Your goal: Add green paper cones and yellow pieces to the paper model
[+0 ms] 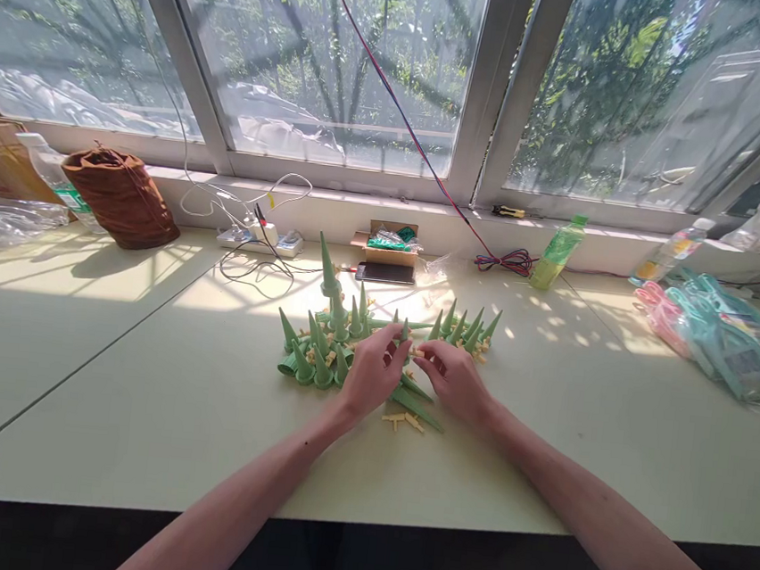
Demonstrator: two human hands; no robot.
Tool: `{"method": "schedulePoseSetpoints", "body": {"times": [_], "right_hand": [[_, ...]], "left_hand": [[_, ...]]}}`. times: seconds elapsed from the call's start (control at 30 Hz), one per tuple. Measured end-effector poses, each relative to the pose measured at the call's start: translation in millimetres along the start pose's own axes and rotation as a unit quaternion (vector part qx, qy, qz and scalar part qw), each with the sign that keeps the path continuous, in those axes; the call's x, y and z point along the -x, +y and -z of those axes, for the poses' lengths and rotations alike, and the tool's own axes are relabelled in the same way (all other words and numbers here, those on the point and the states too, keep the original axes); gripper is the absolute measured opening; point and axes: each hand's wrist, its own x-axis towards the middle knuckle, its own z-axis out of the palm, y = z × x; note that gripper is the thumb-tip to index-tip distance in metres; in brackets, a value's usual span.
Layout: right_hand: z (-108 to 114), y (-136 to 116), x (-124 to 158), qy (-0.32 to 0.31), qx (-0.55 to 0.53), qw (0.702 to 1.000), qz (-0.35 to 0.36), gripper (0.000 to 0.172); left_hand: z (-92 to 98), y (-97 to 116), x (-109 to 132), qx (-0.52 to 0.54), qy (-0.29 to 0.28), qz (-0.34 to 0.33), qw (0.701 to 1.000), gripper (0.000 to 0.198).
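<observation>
- Head view: both hands meet over a pale table (158, 425), close together with a small gap between their fingertips.
- The left hand (375, 370) has its thumb and fingers closed around a green cone (405, 330), held point up.
- The right hand (457, 378) pinches a small yellow connector (417, 352), just beside that cone.
- More green cones crowd around: a group (322, 360) to the left, mostly upright, one stack (327, 271) rising tallest, and another cluster (463, 327) behind the right hand.
- Nearer the table edge, a long cone (418, 407) lies flat, with loose yellow connectors (395, 422) beside it.
- Beyond the cones are a phone (386, 273), an open box (389, 252) and a green bottle (559, 253), below sunlit windows (348, 58).
</observation>
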Motion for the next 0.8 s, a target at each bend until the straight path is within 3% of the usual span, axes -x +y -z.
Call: {"method": "schedulePoseSetpoints", "body": {"times": [0.23,0.43,0.8], "right_hand": [[0.8,-0.9,0.1,-0.033,0.015,0.999,-0.023,0.037],[0.8,-1.6,-0.3,0.000,0.003,1.000,-0.015,0.017],[-1.1,1.7,0.9,0.001,0.017,1.000,-0.003,0.024]], "left_hand": [[0.2,0.3,0.3,-0.009,0.000,-0.014,1.000,0.014],[0.9,0.7,-0.2,-0.008,0.004,-0.013,1.000,0.014],[3.5,5.2,-1.2,0.006,-0.025,-0.008,1.000,0.017]]}}
